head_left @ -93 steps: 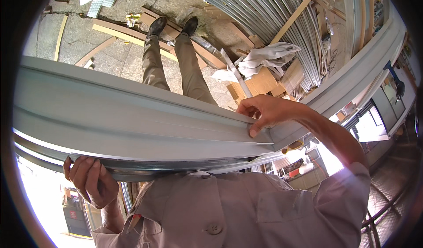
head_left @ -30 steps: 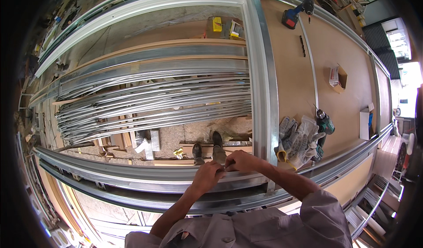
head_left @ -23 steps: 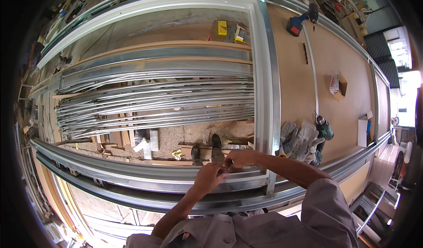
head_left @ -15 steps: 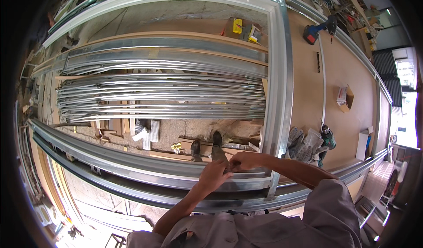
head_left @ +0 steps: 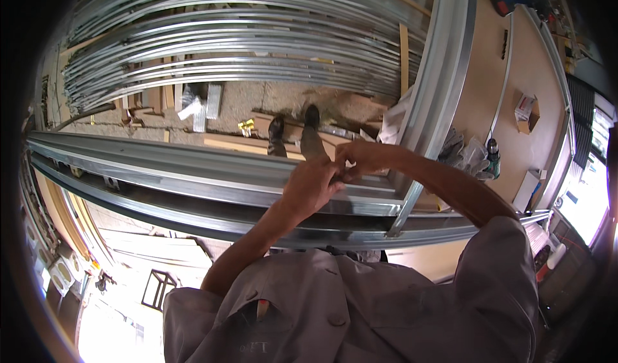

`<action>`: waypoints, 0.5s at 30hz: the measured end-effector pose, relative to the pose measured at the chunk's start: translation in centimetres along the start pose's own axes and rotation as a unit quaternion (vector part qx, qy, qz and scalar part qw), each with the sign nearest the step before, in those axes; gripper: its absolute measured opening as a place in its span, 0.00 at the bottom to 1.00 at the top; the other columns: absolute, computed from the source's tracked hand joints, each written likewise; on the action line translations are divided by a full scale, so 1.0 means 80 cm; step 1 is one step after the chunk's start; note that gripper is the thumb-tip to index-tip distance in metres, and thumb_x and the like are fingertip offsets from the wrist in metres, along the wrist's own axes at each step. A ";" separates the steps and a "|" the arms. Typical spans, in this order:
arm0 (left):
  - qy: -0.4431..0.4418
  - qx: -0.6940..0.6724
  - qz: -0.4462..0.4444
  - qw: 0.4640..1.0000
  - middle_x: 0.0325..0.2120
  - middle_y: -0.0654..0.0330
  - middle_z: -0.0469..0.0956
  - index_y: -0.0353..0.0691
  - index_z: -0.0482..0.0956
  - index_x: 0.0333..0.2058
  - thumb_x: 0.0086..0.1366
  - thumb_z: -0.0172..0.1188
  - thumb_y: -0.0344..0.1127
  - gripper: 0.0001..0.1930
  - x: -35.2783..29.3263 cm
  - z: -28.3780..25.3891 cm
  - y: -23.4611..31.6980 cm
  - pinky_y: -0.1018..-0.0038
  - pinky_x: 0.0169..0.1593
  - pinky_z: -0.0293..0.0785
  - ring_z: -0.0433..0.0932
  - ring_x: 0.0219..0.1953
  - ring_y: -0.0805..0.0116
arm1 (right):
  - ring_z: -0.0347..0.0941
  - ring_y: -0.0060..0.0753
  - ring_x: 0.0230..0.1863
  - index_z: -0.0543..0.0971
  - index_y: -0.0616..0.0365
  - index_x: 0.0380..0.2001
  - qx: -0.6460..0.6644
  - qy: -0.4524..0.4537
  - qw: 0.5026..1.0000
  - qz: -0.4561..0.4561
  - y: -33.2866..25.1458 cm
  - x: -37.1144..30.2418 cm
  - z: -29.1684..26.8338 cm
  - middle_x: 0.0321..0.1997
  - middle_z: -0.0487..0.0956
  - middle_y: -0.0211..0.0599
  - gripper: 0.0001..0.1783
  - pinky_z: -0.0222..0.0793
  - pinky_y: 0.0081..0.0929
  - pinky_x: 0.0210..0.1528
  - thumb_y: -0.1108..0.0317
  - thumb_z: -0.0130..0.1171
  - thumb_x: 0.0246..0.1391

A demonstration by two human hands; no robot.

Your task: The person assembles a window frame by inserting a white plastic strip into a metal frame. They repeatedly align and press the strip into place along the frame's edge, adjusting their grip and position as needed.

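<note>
My left hand and my right hand meet just above the near rail of a large metal frame, close to its right corner. The fingers of both are bent and pressed together, the fingertips almost touching. Whatever is pinched between them is too small or too hidden to make out. Beneath my hands the rail's grey channel runs left to right. The upright side of the frame rises away from the corner, to the right of my right hand.
Long metal bars lie beyond the rail. On the brown board at right are a blue cordless drill, a green drill, crumpled clear plastic and an opened small box. Wood offcuts lie near my feet.
My view has tipped downward, so the frame and bars sit higher in the picture. Both hands stay together by the corner, with the fingers still bent.
</note>
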State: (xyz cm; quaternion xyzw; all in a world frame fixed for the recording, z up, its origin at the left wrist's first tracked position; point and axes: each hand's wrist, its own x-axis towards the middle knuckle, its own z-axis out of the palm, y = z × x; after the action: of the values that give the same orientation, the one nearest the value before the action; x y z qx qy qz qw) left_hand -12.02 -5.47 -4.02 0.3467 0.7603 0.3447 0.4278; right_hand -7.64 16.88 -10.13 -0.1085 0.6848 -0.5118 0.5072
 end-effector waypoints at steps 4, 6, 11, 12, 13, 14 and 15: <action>0.014 0.026 -0.012 0.999 0.37 0.55 0.79 0.40 0.82 0.46 0.59 0.71 0.43 0.19 -0.002 -0.001 0.004 0.57 0.50 0.74 0.78 0.45 0.52 | 0.74 0.36 0.43 0.87 0.51 0.33 0.022 -0.016 0.999 0.031 -0.018 0.004 -0.008 0.40 0.74 0.32 0.08 0.70 0.34 0.45 0.67 0.72 0.47; 0.025 0.053 -0.023 0.998 0.38 0.56 0.78 0.40 0.81 0.45 0.59 0.71 0.45 0.20 -0.005 -0.002 0.005 0.58 0.50 0.73 0.78 0.45 0.53 | 0.74 0.38 0.45 0.85 0.54 0.34 -0.025 -0.032 0.999 0.008 -0.014 0.008 -0.011 0.41 0.74 0.35 0.12 0.70 0.34 0.46 0.65 0.74 0.46; 0.062 0.111 -0.054 0.990 0.40 0.58 0.79 0.38 0.80 0.43 0.58 0.72 0.46 0.20 -0.023 -0.021 0.000 0.60 0.50 0.73 0.78 0.45 0.56 | 0.73 0.38 0.45 0.74 0.60 0.39 -0.032 -0.060 0.993 0.096 -0.013 0.027 -0.032 0.44 0.73 0.39 0.28 0.71 0.35 0.46 0.64 0.81 0.39; 0.079 0.113 -0.045 0.989 0.40 0.58 0.79 0.38 0.80 0.42 0.58 0.72 0.45 0.20 -0.027 -0.029 -0.004 0.61 0.49 0.73 0.78 0.45 0.56 | 0.73 0.38 0.45 0.72 0.60 0.40 -0.002 -0.077 0.991 0.108 -0.008 0.030 -0.030 0.44 0.73 0.39 0.31 0.71 0.35 0.45 0.63 0.82 0.37; 0.095 0.115 -0.035 0.988 0.39 0.58 0.79 0.38 0.80 0.42 0.58 0.72 0.45 0.19 -0.032 -0.036 -0.008 0.61 0.49 0.73 0.79 0.44 0.56 | 0.73 0.38 0.45 0.71 0.60 0.41 0.029 -0.094 0.988 0.119 -0.004 0.033 -0.030 0.44 0.73 0.39 0.34 0.72 0.34 0.45 0.61 0.83 0.36; 0.111 0.117 -0.026 0.987 0.39 0.58 0.79 0.38 0.80 0.41 0.59 0.72 0.44 0.19 -0.033 -0.040 -0.013 0.61 0.49 0.73 0.79 0.44 0.56 | 0.73 0.37 0.45 0.71 0.60 0.41 0.046 -0.106 0.985 0.130 0.000 0.035 -0.031 0.43 0.74 0.38 0.34 0.72 0.34 0.44 0.61 0.83 0.36; 0.111 0.104 -0.029 0.988 0.39 0.58 0.78 0.39 0.80 0.41 0.59 0.71 0.43 0.17 -0.036 -0.041 -0.017 0.62 0.48 0.74 0.79 0.44 0.57 | 0.74 0.36 0.44 0.72 0.59 0.40 0.060 -0.125 0.981 0.136 -0.002 0.041 -0.036 0.42 0.74 0.38 0.33 0.72 0.33 0.43 0.61 0.83 0.35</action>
State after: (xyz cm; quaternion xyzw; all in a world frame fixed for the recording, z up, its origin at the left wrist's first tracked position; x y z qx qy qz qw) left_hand -14.13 -9.26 -2.67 0.3267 0.8444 0.2874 0.3125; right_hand -11.55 16.32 -11.99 -0.0466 0.5924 -0.4609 0.6591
